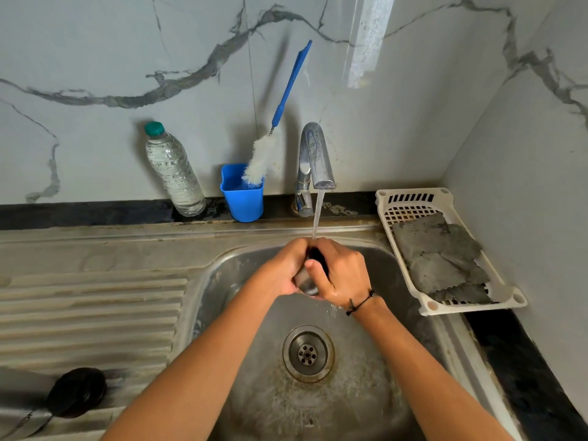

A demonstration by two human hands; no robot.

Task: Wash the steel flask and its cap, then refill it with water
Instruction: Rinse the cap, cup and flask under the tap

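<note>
Head view, only view available: both hands meeting under the running stream from the tap (315, 157), over the basin of the sink (375, 370). Left hand (283, 268) curling round a small steel-and-black item, fingers wrapped on its far side, holding it from the left. Right hand (340, 272) gripping the same item from the right, thumb lying across the front, fingers folded over the dark upper part. Item mostly hidden between the palms; steel lower edge and black top showing, so probably the cap (310, 280) of the flask, though not certain from this angle. Water landing right at the fingertips and running off below the right wrist toward the drain (308, 354). Flask (63, 399) lying on its side on the ribbed draining board at lower left, dark mouth end facing the camera, well apart from the hands, body partly cut off by the frame edge. Bottle brush (270, 148) standing in the blue cup (243, 198) on the ledge behind; plastic water bottle (173, 173) just left of it; grey cloths in the white basket (445, 249) at right. Judging step in hand: rinsing or rubbing the cap under the tap. Next move likely calling for setting the cap down, then reaching left for the flask and possibly the brush; wet steel likely slippery, so needing a firm grip.
</note>
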